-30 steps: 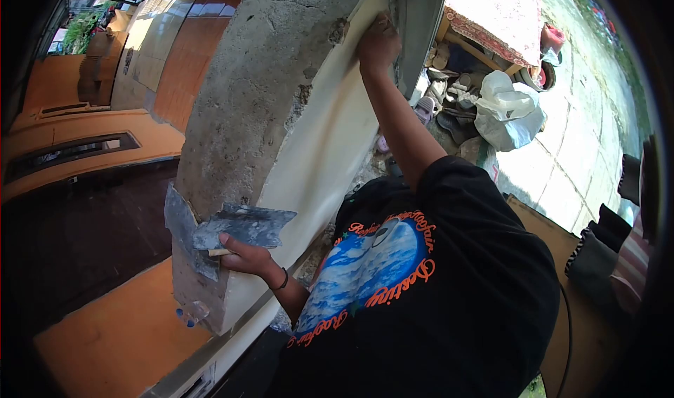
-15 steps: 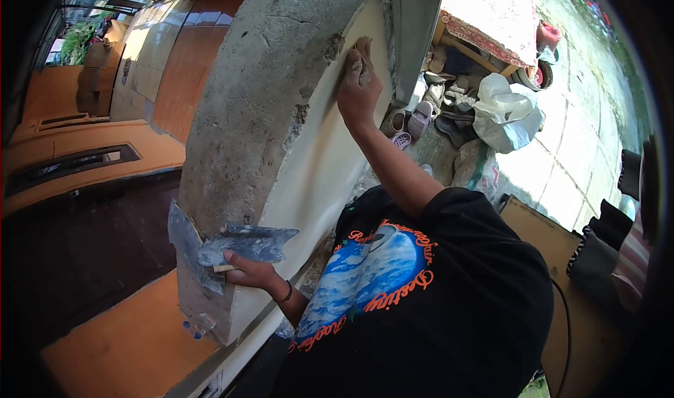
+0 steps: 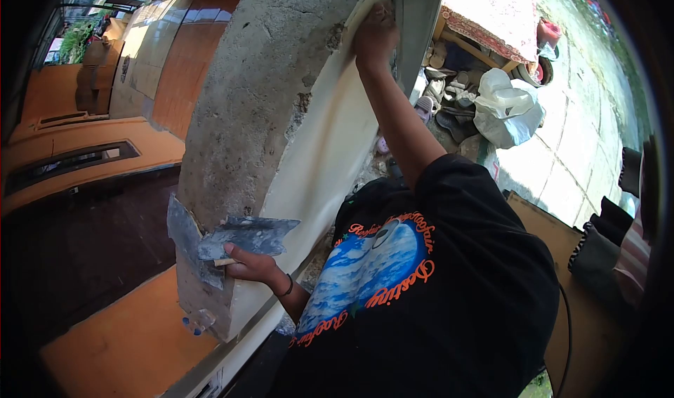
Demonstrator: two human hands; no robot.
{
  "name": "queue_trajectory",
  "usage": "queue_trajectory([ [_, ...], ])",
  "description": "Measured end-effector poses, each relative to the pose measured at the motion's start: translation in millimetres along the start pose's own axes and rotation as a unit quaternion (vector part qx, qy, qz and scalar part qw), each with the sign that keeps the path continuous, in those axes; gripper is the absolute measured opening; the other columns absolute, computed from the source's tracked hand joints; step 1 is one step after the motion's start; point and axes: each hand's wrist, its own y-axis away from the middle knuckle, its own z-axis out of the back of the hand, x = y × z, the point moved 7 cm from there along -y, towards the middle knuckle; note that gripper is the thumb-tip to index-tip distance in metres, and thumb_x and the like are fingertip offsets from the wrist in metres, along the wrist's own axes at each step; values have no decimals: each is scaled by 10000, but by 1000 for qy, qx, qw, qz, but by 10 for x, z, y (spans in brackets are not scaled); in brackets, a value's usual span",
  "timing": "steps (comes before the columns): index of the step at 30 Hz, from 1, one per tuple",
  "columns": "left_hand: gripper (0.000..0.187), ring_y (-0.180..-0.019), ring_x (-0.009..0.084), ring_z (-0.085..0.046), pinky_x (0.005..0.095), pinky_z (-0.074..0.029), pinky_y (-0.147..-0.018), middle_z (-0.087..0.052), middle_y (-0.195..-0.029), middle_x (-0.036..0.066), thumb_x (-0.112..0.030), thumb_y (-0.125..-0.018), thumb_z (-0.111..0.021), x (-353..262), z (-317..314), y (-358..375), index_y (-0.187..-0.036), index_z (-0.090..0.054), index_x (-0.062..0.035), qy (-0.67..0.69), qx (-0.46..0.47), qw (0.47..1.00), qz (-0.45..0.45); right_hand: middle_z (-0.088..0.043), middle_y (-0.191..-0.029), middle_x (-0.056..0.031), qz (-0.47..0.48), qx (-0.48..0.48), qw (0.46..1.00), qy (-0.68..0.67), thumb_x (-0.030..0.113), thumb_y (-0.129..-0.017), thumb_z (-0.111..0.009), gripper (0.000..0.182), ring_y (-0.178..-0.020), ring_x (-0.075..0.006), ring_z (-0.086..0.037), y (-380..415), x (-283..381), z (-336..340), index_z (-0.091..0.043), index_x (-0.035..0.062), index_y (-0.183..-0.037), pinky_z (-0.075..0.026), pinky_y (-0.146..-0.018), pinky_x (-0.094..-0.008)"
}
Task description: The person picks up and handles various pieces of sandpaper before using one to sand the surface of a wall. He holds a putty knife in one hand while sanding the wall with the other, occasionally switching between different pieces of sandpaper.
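My left hand (image 3: pixel 254 266) is closed around a grey, putty-smeared putty knife (image 3: pixel 251 238), its wide metal blade lying over the lower end of the concrete. A thin wooden edge shows by the thumb. A second smeared metal blade (image 3: pixel 185 233) sticks out just beyond it. Farther up, my right hand (image 3: pixel 377 33) presses against the top of the smooth, cream-coated face (image 3: pixel 319 145), with its fingers curled and blurred. I cannot tell what small piece it holds. A brownish streak runs along the coating below that hand. Rough grey concrete (image 3: pixel 242 117) borders the coated face, with a chipped edge between.
Beyond the right arm lie several shoes (image 3: pixel 456 96) under a cloth-covered table (image 3: pixel 491 12), with a white plastic bag (image 3: pixel 507 110) beside them. An orange wall (image 3: pixel 119 349) and a dark brown panel (image 3: pixel 84 243) are on the left. A cable (image 3: pixel 570 328) hangs at lower right.
My right hand has slid up along the coated face toward its top end, and the arm is stretched farther. My left hand and the blades have barely moved.
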Motion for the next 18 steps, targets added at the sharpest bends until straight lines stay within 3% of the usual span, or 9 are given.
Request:
queue_trajectory([
  [1, 517, -987, 310, -588, 351, -514, -794, -529, -1117, 279, -240, -915, -418, 23, 2, -4, -1208, -340, 178, 14, 2, 1000, 0, -521, -1202, -254, -2, -13, 1000, 16, 217, -926, -453, 403, -1166, -310, -492, 20, 65, -18, -493, -83, -1192, -369, -966, -334],
  [3, 521, -993, 313, -586, 352, -514, -797, -529, -1118, 280, -244, -916, -421, 1, -58, -14, -1206, -337, 180, 35, 1, 999, -1, -520, -1199, -260, 199, -72, 977, -28, 204, -919, -467, 405, -1173, -316, -484, 365, 30, -96, -485, -99, -1188, -363, -970, -327],
  [5, 518, -972, 310, -593, 356, -512, -791, -537, -1102, 277, -248, -919, -424, -51, -82, 5, -1201, -345, 180, 68, 4, 998, 15, -498, -1222, -267, 237, -52, 969, -36, 213, -924, -461, 410, -1205, -319, -451, 419, 75, -79, -486, -98, -1190, -344, -991, -320],
  [8, 512, -922, 295, -609, 350, -516, -744, -550, -1075, 272, -261, -921, -435, -101, -37, -3, -1178, -379, 179, 15, -15, 999, -44, -455, -1264, -273, 74, -21, 995, -68, 206, -925, -461, 406, -1259, -318, -378, -39, 21, -41, -482, -90, -1202, -305, -1028, -338],
  [11, 495, -867, 280, -621, 341, -512, -712, -572, -1022, 265, -270, -921, -446, -110, -1, 9, -1124, -436, 182, -35, -28, 999, -21, -510, -1237, -229, 4, -2, 997, -79, 174, -933, -460, 369, -1215, -261, -446, 31, 93, -93, -503, -93, -1185, -324, -1011, -327],
  [13, 524, -913, 291, -597, 356, -495, -748, -552, -1060, 267, -299, -915, -460, -36, 4, 2, -1140, -434, 173, -12, -12, 1000, 5, -609, -1095, -190, 278, -125, 952, -39, 188, -937, -457, 332, -1054, -249, -564, 345, 87, -121, -561, -61, -1131, -404, -910, -324],
  [14, 553, -958, 301, -574, 371, -478, -784, -532, -1097, 270, -328, -909, -474, 18, -15, -2, -1156, -433, 164, 5, 8, 1000, 30, -642, -1006, -157, 333, -131, 934, 8, 196, -939, -458, 321, -943, -229, -596, 458, 150, -91, -576, -50, -1108, -426, -840, -315],
  [17, 545, -920, 293, -585, 366, -487, -762, -550, -1062, 263, -323, -907, -476, -97, -19, 16, -1140, -447, 169, -9, -14, 1000, 25, -637, -1006, -158, 211, -104, 971, -34, 208, -940, -463, 336, -939, -207, -588, 50, -49, -52, -565, -61, -1112, -424, -837, -304],
  [18, 545, -920, 293, -585, 366, -487, -762, -550, -1062, 263, -323, -907, -476, -81, 26, 29, -1140, -447, 169, -16, -11, 999, 27, -555, -1160, -250, 15, 8, 1000, -25, 187, -919, -465, 351, -1146, -299, -515, -77, -18, -44, -536, -64, -1153, -383, -947, -313],
])
